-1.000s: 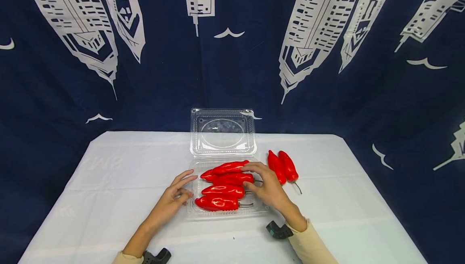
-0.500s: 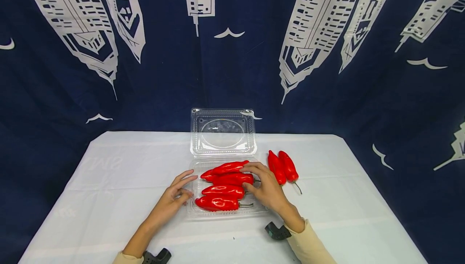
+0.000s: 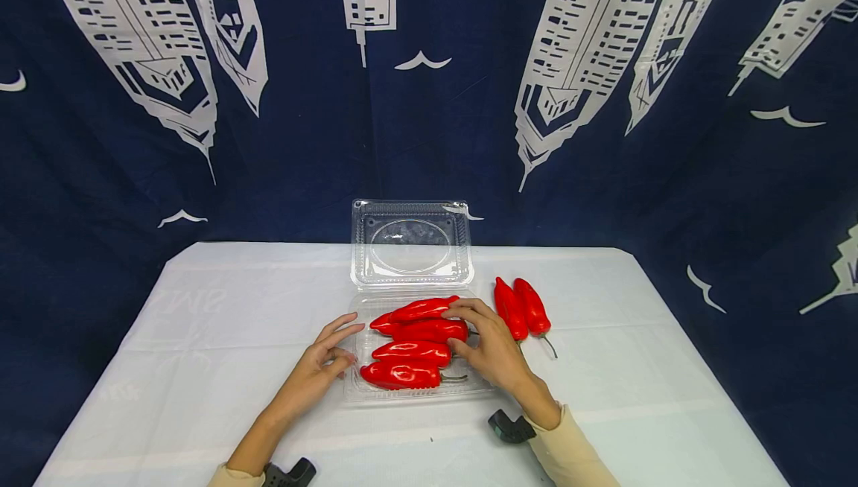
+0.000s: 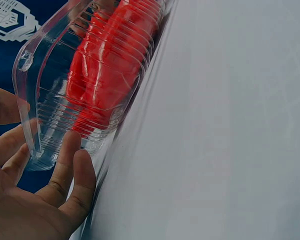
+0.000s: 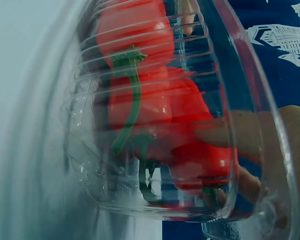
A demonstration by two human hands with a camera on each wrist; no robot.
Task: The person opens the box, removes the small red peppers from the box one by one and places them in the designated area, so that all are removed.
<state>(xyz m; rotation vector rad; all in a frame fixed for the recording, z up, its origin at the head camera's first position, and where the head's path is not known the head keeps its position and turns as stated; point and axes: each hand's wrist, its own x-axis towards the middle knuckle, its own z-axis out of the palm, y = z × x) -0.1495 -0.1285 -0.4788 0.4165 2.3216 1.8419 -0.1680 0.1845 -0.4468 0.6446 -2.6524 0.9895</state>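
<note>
A clear plastic clamshell container (image 3: 415, 399) lies with its lid (image 3: 412, 278) folded back, holding several glossy red peppers (image 3: 402, 375) with stems mostly to the right. My left hand (image 3: 315, 371) rests at the container's left edge; in the left wrist view its fingers (image 4: 65, 165) touch the outer wall, with the thumb near the rim. Inside the right part, my right hand (image 3: 496, 345) has fingers and thumb curved round the stem end of a red pepper (image 3: 429, 330). Through the wall, the right wrist view shows green stems (image 5: 132, 100) and a finger against red skin.
Two more red peppers (image 3: 532, 308) lie side by side on the white tablecloth (image 3: 603, 368), right of the container. Behind the table hangs a dark blue curtain (image 3: 429, 137) with white building prints. A dark wrist camera (image 3: 512, 427) is worn at the right wrist, another at the left.
My right hand and wrist have shifted very slightly left, with the fingers still at the same pepper. The left hand, the container and the loose peppers look unmoved.
</note>
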